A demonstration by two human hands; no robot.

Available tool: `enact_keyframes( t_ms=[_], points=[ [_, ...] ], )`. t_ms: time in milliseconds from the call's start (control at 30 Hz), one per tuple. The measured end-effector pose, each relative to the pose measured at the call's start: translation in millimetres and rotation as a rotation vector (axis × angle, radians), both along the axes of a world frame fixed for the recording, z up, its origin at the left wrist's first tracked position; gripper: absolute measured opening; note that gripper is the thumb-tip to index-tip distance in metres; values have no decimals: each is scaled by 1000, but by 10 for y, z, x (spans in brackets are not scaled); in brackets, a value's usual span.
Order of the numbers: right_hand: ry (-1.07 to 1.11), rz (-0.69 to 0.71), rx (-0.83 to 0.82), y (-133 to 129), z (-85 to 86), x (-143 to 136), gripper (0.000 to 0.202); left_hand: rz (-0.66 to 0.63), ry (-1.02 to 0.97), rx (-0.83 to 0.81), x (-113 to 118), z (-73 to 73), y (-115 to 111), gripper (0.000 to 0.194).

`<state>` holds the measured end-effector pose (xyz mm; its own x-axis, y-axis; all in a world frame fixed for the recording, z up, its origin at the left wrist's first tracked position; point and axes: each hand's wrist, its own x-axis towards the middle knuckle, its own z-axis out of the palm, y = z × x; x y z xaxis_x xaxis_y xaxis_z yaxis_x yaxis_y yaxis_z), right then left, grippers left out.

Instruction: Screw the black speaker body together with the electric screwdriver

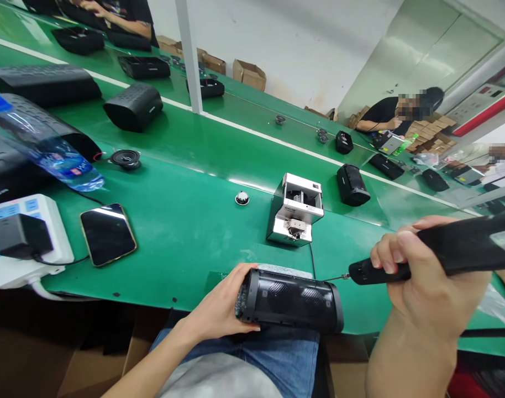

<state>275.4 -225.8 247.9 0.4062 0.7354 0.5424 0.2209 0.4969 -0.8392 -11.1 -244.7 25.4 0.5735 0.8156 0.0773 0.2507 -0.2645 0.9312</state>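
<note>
My left hand (224,307) grips the left end of a black speaker housing (296,301), with two round grilles showing on its face. The housing rests at the table's near edge, over my lap, on a grey pad (283,270) that shows along its far side. In my right hand (429,271) is a black electric screwdriver (463,243), held almost level with its bit pointing left. The bit tip lies close to the housing's far right corner; whether it touches a screw I cannot make out. A silver screw feeder (296,210) stands just beyond the housing.
At left are a phone (108,234), a white power strip (49,226), a water bottle (49,146) and a loose speaker driver (126,159). A small silver round part (242,198) lies left of the feeder. More housings (353,185) line the green bench (186,221). Co-workers (385,113) sit across.
</note>
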Motion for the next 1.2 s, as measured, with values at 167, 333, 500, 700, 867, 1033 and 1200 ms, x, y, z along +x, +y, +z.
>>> enact_keyframes(
  t_ms=[167,333,500,700,867,1033,1200],
  points=[
    [35,108,10,-12,-390,27,26,4,-4,-12,4,17,-1,121],
    [34,215,39,-67,-524,70,21,31,19,-24,-7,-21,-7,116],
    [24,236,50,-122,-527,62,21,31,25,-41,-14,-62,-4,118],
    [53,226,61,-97,-557,74,22,13,8,-48,14,13,14,119],
    [17,255,-19,-69,-316,136,22,-7,-42,-47,-5,46,15,117],
    [67,54,229,143,95,-68,29,6,-92,-70,-59,40,26,113],
    [33,-35,275,685,-16,-403,23,-2,-100,-83,-78,-33,24,120]
  ],
)
